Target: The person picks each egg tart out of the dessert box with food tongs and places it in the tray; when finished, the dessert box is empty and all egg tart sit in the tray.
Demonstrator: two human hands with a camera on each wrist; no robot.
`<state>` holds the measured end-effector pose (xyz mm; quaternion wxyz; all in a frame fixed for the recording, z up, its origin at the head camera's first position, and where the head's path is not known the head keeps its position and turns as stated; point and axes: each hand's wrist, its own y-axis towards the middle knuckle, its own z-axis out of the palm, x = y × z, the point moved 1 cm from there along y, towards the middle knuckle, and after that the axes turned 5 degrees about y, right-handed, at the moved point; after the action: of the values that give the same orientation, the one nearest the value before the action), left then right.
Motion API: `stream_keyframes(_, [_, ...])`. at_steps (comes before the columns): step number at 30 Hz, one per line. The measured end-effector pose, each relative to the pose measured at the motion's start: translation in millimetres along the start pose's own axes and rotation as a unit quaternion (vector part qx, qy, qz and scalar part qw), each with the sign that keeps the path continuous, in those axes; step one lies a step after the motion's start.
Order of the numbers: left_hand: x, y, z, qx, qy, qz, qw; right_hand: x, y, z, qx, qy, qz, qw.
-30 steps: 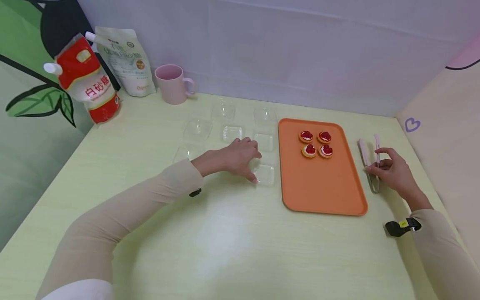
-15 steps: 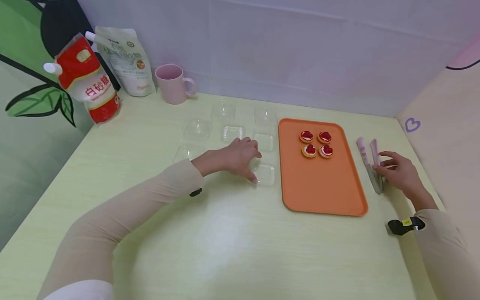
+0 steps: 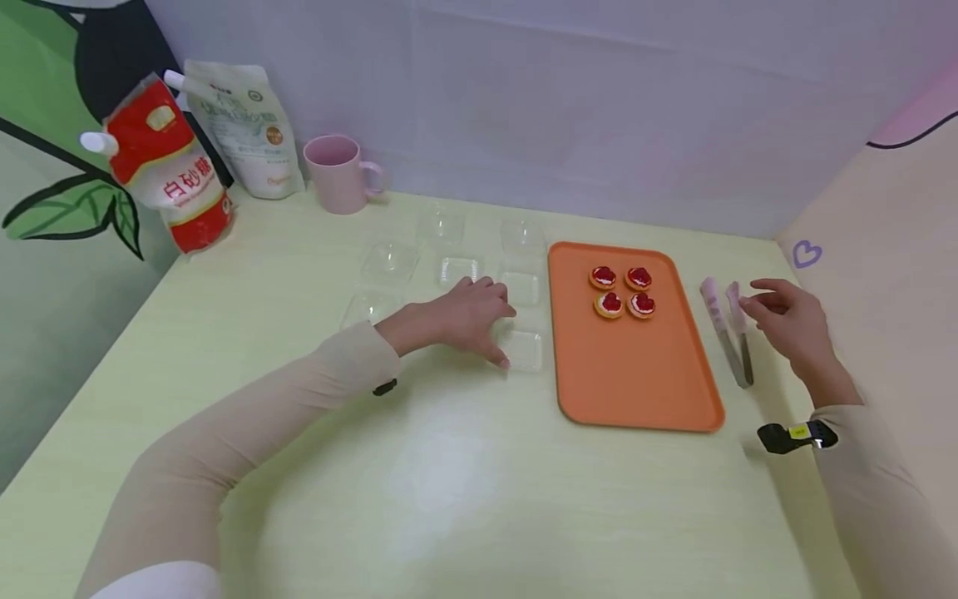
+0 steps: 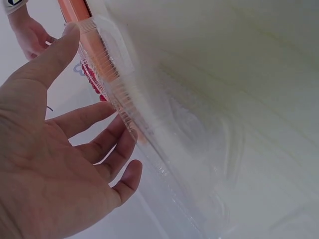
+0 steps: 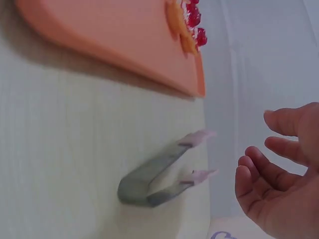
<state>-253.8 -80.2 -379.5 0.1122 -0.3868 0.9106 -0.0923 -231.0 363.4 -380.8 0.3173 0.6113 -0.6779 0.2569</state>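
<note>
My left hand (image 3: 467, 320) is stretched over clear plastic containers, its thumb and fingers spread. In the left wrist view, the thumb tip is right at the ridged rim of a clear container (image 4: 107, 50), and the other fingers are loosely bent along its edge. My right hand (image 3: 797, 329) hovers beside the tongs (image 3: 723, 333), which have pink tips and metal legs. In the right wrist view, the tongs (image 5: 134, 190) lie on the table with their legs spread, and the hand (image 5: 284, 174) is apart from them, holding nothing. Several berry-topped tartlets (image 3: 641, 305) sit on the orange tray (image 3: 636, 374).
More clear containers and domed lids (image 3: 391, 262) stand behind and left of my left hand. At the back left are a pink mug (image 3: 334, 179), a red-and-white sugar bag (image 3: 180, 179) and a pale pouch (image 3: 250, 137). Walls border the back and right of the table.
My right hand has let go of the tongs, which have shifted and lie with their legs closer together. The left hand stays in place. The head view has shifted slightly.
</note>
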Motion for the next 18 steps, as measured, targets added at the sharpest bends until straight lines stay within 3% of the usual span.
stream_keyframes(6, [1.5,2.5,3.6,-0.002,0.012,0.002,0.9999,25,5.3,14,0.001,0.034,-0.029,0.999])
stream_keyframes(12, [5.3,1.1,1.9,-0.019,-0.001,0.002,0.9998,45,8.4,26,0.011,0.023,-0.043,0.9987])
stream_keyframes(16, [18.1,-2.7,-5.2,-0.068,-0.027,-0.005,0.9973,64,17.6,32,0.011,0.003,-0.045,0.9989])
stream_keyframes(18, [27.3,-3.7,-9.9,-0.113,-0.039,-0.015,0.9927,75,25.2,35,0.011,0.001,-0.05,0.9987])
